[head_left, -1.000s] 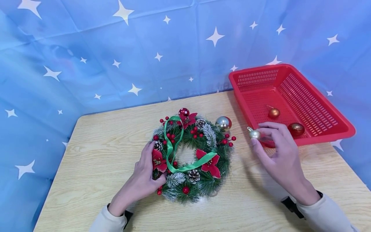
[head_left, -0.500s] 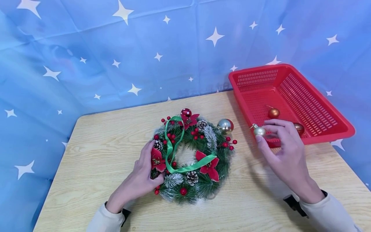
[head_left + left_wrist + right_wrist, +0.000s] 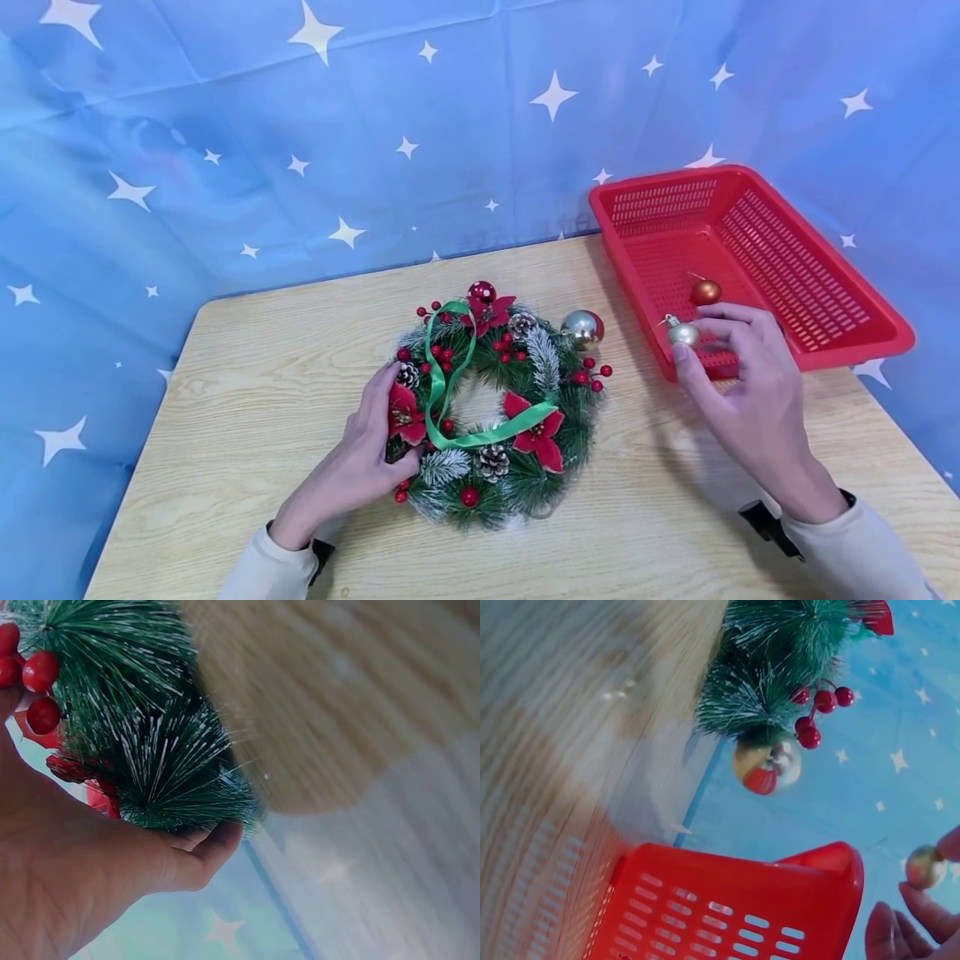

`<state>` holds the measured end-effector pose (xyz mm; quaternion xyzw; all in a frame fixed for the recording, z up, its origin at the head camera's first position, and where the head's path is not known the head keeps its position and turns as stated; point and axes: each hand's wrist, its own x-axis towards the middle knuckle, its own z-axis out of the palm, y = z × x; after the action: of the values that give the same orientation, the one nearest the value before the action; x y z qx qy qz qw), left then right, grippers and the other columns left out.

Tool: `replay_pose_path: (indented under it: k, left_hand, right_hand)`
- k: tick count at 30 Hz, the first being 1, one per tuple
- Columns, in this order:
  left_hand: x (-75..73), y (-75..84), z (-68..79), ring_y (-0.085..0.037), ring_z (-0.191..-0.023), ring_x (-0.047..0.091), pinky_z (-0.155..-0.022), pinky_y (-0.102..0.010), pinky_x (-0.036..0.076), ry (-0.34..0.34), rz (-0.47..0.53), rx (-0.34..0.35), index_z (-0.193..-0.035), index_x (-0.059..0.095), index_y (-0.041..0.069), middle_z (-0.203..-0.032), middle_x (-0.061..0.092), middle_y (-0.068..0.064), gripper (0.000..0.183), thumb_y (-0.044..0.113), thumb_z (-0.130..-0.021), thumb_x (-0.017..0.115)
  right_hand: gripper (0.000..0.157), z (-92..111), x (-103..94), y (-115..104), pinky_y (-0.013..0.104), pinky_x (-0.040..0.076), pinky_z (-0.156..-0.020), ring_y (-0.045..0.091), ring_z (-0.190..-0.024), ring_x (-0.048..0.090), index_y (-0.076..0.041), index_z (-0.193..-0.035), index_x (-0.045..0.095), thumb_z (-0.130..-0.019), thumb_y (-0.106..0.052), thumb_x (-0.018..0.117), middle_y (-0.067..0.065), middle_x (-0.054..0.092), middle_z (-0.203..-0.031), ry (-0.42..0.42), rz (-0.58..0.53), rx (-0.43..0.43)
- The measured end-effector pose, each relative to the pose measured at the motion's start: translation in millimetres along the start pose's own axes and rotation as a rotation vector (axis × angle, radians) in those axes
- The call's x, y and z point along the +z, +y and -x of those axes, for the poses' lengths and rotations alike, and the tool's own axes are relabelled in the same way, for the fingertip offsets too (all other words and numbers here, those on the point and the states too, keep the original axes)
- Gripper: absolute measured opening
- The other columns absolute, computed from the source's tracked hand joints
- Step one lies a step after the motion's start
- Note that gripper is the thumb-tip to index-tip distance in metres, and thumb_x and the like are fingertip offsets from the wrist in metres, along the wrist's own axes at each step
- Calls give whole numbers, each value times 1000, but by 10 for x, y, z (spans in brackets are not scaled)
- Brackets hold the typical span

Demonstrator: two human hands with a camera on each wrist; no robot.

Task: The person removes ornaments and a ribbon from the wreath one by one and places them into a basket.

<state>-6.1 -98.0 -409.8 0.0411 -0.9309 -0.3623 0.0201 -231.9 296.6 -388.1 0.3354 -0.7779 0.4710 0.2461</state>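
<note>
A green Christmas wreath (image 3: 573,425) with red poinsettias, berries, pinecones and a loose green ribbon (image 3: 495,432) lies on the table. My left hand (image 3: 348,471) grips its left side; in the left wrist view, fingers and thumb reach round the needles (image 3: 157,765). Between thumb and fingertips, my right hand (image 3: 757,408) pinches a small pale silver-gold bauble (image 3: 682,334) with a string loop on its cap. This bauble (image 3: 925,868) also shows at the right edge of the right wrist view. The pinched bauble overlaps the near left rim of a red plastic basket (image 3: 630,283) in the head view.
Inside the basket lies a copper bauble (image 3: 705,292). A larger shiny bauble (image 3: 582,327) sits at the wreath's right edge, and a red polka-dot one (image 3: 482,292) at its top. A blue star-patterned cloth (image 3: 450,108) hangs behind the wooden table (image 3: 262,375).
The right hand has moved right and slightly up with its bauble, and now hides the second bauble in the basket. Left hand and wreath have shifted slightly left.
</note>
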Motion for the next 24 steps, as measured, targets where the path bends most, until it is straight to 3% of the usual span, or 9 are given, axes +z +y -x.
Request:
replay_pose_path:
  k: [9,16,24]
  left_hand:
    - [-11,26,21,-41,-164,11,-117,-82,18,7,-3,-30,-176,-4,22,-181,1,-10,117,15,-92,78]
    - [-7,34,1,-42,-163,9,-116,-84,15,-2,-2,-40,-177,-2,23,-181,1,-10,117,13,-90,76]
    - [2,55,-12,-45,-163,7,-114,-86,12,-22,11,-58,-177,-4,26,-181,-2,-7,116,13,-92,75]
  right_hand:
    - [29,-85,-32,123,8,48,-81,8,-101,62,7,-115,74,-92,-11,79,17,64,-139,-75,9,23]
    - [25,-145,-18,189,9,46,-79,5,-102,60,5,-111,75,-93,-12,78,14,66,-137,-40,-13,11]
    - [30,-206,-58,330,15,43,-82,8,-109,57,7,-112,74,-95,-17,77,20,65,-136,-72,-4,16]
